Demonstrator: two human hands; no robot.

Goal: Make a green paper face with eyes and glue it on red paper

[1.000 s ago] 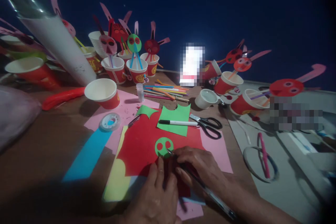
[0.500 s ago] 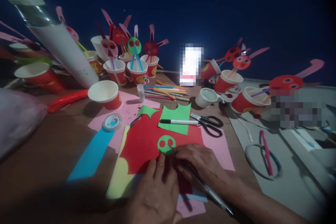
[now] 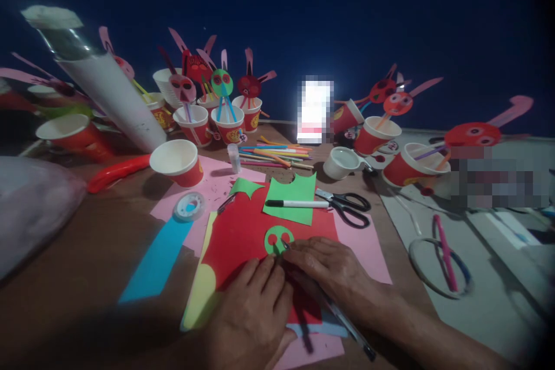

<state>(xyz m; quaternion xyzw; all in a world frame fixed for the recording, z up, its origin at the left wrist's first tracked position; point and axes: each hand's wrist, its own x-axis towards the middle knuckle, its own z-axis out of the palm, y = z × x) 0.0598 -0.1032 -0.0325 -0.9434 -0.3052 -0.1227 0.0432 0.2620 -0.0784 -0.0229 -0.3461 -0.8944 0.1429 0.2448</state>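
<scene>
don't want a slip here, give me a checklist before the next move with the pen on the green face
1. The right hand grips the pen: ok.
2. Its tip sits at the green circle: ok.
3. The left hand presses the red paper beside it: ok.
4. The scissors and marker lie apart from both: ok.
5. Tip touching paper: cannot tell.
6. Light: not ok, dim.

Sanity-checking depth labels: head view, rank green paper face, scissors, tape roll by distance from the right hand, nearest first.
1. green paper face: at fingertips of the right hand, under its pen.
2. scissors: just beyond, slightly right.
3. tape roll: far left.
</scene>
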